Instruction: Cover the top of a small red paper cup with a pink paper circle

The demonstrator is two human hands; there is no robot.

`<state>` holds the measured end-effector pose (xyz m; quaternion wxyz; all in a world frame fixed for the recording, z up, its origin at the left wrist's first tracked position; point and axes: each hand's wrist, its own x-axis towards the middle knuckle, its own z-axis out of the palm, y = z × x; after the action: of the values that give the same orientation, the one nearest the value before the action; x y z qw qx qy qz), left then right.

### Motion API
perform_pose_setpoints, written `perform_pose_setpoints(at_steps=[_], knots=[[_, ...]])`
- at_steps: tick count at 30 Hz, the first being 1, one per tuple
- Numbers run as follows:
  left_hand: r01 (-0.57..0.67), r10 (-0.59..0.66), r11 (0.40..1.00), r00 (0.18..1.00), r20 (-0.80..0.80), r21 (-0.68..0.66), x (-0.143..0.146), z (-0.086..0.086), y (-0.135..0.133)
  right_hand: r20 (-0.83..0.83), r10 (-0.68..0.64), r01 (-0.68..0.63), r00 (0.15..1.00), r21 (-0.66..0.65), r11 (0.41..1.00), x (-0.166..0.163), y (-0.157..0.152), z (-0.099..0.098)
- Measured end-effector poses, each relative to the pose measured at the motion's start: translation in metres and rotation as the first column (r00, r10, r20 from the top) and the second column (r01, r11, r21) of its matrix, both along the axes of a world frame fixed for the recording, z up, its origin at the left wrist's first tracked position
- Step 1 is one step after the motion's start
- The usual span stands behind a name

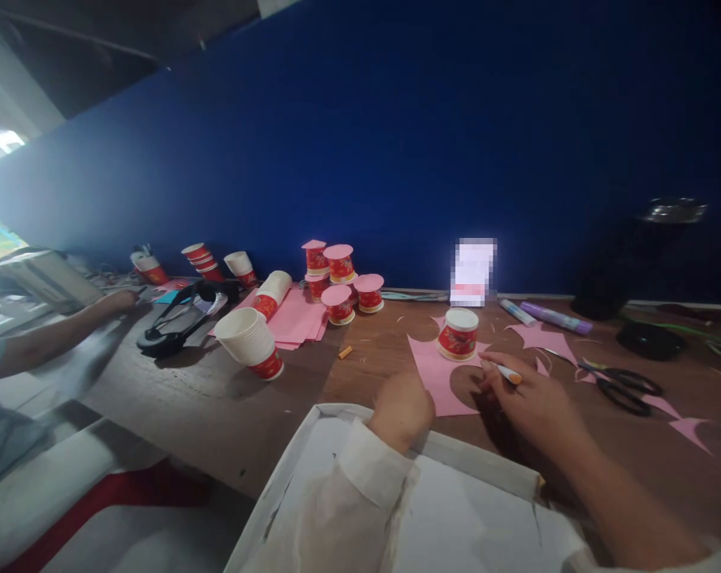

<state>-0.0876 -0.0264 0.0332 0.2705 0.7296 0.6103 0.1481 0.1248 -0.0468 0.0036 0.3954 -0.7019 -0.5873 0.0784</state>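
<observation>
An upturned red paper cup stands on a sheet of pink paper with a round piece cut out of it. My right hand is closed around a marker with a white body and an orange end, just right of the cup. At the sheet's near left edge rests my left hand, back towards me, fingers hidden. A small orange cap lies on the table left of the sheet. Black-handled scissors and pink scraps lie to the right.
Several red cups with pink tops stand behind, near a pink paper stack. Leaning cup stacks, a headset, a lit phone and a purple tube are around. Another person's arm reaches in at left.
</observation>
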Motion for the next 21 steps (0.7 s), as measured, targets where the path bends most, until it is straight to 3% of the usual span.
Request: perform_pose_setpoints(at_steps=[2,5,8,11,16,21], knots=[[-0.053,0.052,0.999,0.998,-0.041,-0.005,0.002,0.001,-0.004,0.12,-0.002,0.028,0.993,-0.211,0.977,-0.004,-0.004,0.007],[-0.112,0.112,0.994,0.991,-0.069,0.002,0.005,0.003,-0.003,0.201,0.01,0.058,0.98,-0.329,0.943,-0.007,-0.005,0.011],[-0.091,0.094,0.995,0.991,-0.09,0.044,0.007,0.003,0.001,0.174,0.043,0.027,0.984,-0.38,0.925,-0.006,-0.003,0.007],[-0.086,0.092,0.995,0.989,-0.118,0.052,0.009,0.003,0.004,0.11,0.147,-0.091,0.983,-0.398,0.913,-0.007,-0.003,0.005],[-0.043,0.055,0.994,0.99,-0.126,0.1,0.01,0.0,0.006,0.097,0.263,-0.203,0.96,-0.404,0.892,-0.019,-0.009,0.013],[-0.031,0.035,0.999,0.992,-0.12,0.034,0.011,-0.003,0.006,0.068,0.337,-0.285,0.939,-0.392,0.874,-0.029,-0.012,0.016]])
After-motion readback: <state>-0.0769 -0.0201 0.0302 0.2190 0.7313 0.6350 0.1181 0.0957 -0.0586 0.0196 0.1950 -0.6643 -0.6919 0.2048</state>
